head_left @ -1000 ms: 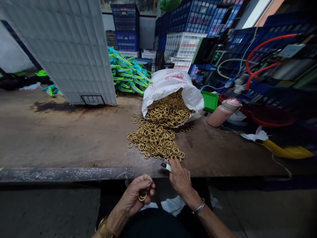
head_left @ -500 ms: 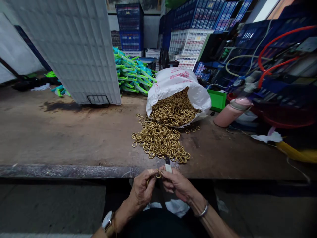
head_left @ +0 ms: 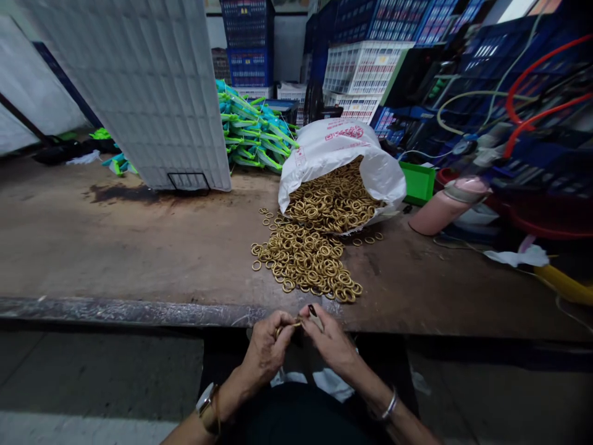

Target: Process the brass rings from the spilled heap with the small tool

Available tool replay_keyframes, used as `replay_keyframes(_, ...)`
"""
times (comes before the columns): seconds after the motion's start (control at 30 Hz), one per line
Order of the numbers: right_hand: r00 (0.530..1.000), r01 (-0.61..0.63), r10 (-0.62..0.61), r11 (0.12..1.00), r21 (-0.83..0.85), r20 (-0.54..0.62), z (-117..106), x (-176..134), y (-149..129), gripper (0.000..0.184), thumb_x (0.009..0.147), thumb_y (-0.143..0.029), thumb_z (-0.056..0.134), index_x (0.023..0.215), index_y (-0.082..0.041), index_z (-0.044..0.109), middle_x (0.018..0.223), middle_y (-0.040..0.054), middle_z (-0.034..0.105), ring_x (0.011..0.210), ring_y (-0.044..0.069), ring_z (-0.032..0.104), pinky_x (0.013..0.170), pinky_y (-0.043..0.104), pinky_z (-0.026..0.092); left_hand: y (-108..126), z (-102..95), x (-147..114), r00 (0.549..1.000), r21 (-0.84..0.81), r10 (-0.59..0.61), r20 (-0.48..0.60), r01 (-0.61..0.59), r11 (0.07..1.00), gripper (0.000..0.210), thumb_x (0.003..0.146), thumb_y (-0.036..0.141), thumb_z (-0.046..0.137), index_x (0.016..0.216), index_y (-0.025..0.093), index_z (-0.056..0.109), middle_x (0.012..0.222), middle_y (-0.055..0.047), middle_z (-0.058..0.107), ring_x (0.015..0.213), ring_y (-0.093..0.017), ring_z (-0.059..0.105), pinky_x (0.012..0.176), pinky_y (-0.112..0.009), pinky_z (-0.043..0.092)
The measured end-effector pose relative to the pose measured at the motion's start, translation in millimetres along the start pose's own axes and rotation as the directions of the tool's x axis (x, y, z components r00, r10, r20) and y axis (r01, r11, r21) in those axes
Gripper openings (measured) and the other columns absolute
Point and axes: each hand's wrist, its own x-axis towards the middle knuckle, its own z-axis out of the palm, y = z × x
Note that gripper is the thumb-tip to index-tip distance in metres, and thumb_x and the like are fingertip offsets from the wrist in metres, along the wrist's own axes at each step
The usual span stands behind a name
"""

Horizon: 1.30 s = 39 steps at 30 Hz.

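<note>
My left hand point(head_left: 269, 346) is closed, pinching a gold-coloured ring point(head_left: 295, 324) between thumb and forefinger. Another ring shows partly inside its curled fingers. Close beside it, my right hand point(head_left: 331, 343) is closed around a small tool point(head_left: 315, 319) with a pale handle and a dark, flat tip; its kind is unclear. The right fingertips meet the held ring. Both hands are just over the table's front edge. Beyond them lies a loose pile of gold-coloured rings point(head_left: 310, 259), spilling from the mouth of a white woven sack point(head_left: 340, 139) full of such rings.
A tall pale ribbed panel point(head_left: 185, 111) stands on the wooden table point(head_left: 139, 247) at left. Behind are bundled green and blue pieces point(head_left: 254, 133) and stacked crates point(head_left: 364, 68). To the right are a green tray point(head_left: 418, 182), a pink bottle point(head_left: 440, 210) and red hoses point(head_left: 512, 108).
The held ring has turned from nearly face-on to edge-on. The tool in my right hand has tilted, with its tip now closer to the fingers. The view has shifted slightly.
</note>
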Motion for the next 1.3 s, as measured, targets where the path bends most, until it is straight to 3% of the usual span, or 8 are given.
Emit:
replay_keyframes(0.1, 0.986, 0.156, -0.165, 0.968, -0.198, -0.027, 4, 0, 0, 0.023, 0.079, -0.041, 0.046, 0.081, -0.018, 0.048, 0.069, -0.0031, 0.048, 0.062, 0.009, 0.044, 0.058, 0.022, 0.035, 9, 1.1, 1, 0.987, -0.166, -0.163, -0.003, 0.160, 0.973, 0.014, 0.079, 0.024, 0.048, 0.073, 0.015, 0.057, 0.063, 0.000, 0.055, 0.058, -0.010, 0.049, 0.056, -0.020, 0.040)
replay_keyframes(0.27, 0.992, 0.111, -0.117, 0.983, -0.145, -0.039, 7, 7, 7, 0.026, 0.079, -0.043, 0.045, 0.071, -0.018, 0.046, 0.060, -0.0042, 0.045, 0.057, 0.009, 0.041, 0.055, 0.021, 0.033, 19, -1.4, 4, 0.900, -0.400, -0.425, 0.096, 0.426, 0.811, 0.022, 0.072, 0.035, 0.056, 0.070, 0.013, 0.054, 0.052, 0.004, 0.049, 0.038, -0.005, 0.037, 0.038, -0.016, 0.028)
replay_keyframes(0.43, 0.998, -0.063, 0.059, 0.986, 0.156, 0.025, 11, 7, 12, 0.033, 0.078, -0.051, 0.044, 0.070, -0.019, 0.043, 0.049, -0.0080, 0.038, 0.039, 0.005, 0.027, 0.039, 0.019, 0.023, 14, -2.2, 0, 0.871, -0.629, -0.398, 0.286, 0.485, 0.608, 0.030, 0.075, 0.045, 0.052, 0.074, 0.014, 0.051, 0.055, 0.003, 0.052, 0.035, -0.003, 0.036, 0.033, -0.015, 0.025)
replay_keyframes(0.53, 0.991, -0.130, 0.114, 0.959, 0.252, 0.075, 11, 6, 11, 0.033, 0.078, -0.052, 0.043, 0.074, -0.019, 0.043, 0.050, -0.0085, 0.038, 0.035, 0.004, 0.023, 0.035, 0.018, 0.017, 11, 0.6, -3, 0.878, -0.714, -0.372, 0.302, 0.467, 0.522, 0.030, 0.074, 0.045, 0.053, 0.076, 0.015, 0.049, 0.058, 0.002, 0.053, 0.035, -0.003, 0.037, 0.033, -0.015, 0.026)
replay_keyframes(0.73, 0.998, 0.060, -0.060, 0.998, -0.027, 0.017, 9, 10, 10, 0.029, 0.079, -0.046, 0.045, 0.074, -0.018, 0.049, 0.055, -0.0044, 0.047, 0.051, 0.009, 0.043, 0.050, 0.020, 0.033, 13, 3.8, -3, 0.889, -0.589, -0.405, 0.213, 0.448, 0.673, 0.030, 0.076, 0.044, 0.051, 0.072, 0.014, 0.049, 0.058, 0.002, 0.053, 0.036, -0.002, 0.036, 0.035, -0.014, 0.028)
replay_keyframes(0.83, 0.995, 0.095, -0.094, 0.989, -0.115, 0.012, 9, 11, 8, 0.026, 0.079, -0.043, 0.045, 0.073, -0.018, 0.050, 0.055, -0.0036, 0.050, 0.056, 0.011, 0.046, 0.057, 0.022, 0.036, 14, 4.1, -2, 0.889, -0.519, -0.426, 0.171, 0.448, 0.728, 0.030, 0.076, 0.045, 0.050, 0.071, 0.015, 0.048, 0.059, 0.002, 0.054, 0.037, -0.003, 0.037, 0.034, -0.014, 0.028)
replay_keyframes(1.03, 0.996, 0.090, -0.088, 0.988, -0.122, 0.020, 9, 11, 2, 0.023, 0.080, -0.039, 0.043, 0.072, -0.018, 0.051, 0.055, -0.0039, 0.049, 0.057, 0.011, 0.046, 0.058, 0.022, 0.036, 13, 2.8, -3, 0.903, -0.505, -0.397, 0.164, 0.423, 0.752, 0.028, 0.077, 0.044, 0.049, 0.074, 0.015, 0.049, 0.059, 0.002, 0.053, 0.038, -0.003, 0.037, 0.036, -0.014, 0.029)
replay_keyframes(1.3, 0.998, 0.070, -0.069, 0.995, -0.076, 0.006, 9, 12, 3, 0.023, 0.079, -0.036, 0.042, 0.074, -0.017, 0.053, 0.058, -0.0035, 0.048, 0.056, 0.010, 0.044, 0.054, 0.021, 0.034, 18, 0.3, -5, 0.885, -0.563, -0.415, 0.211, 0.457, 0.689, 0.029, 0.073, 0.045, 0.054, 0.072, 0.016, 0.047, 0.057, 0.004, 0.049, 0.039, -0.003, 0.036, 0.037, -0.014, 0.030)
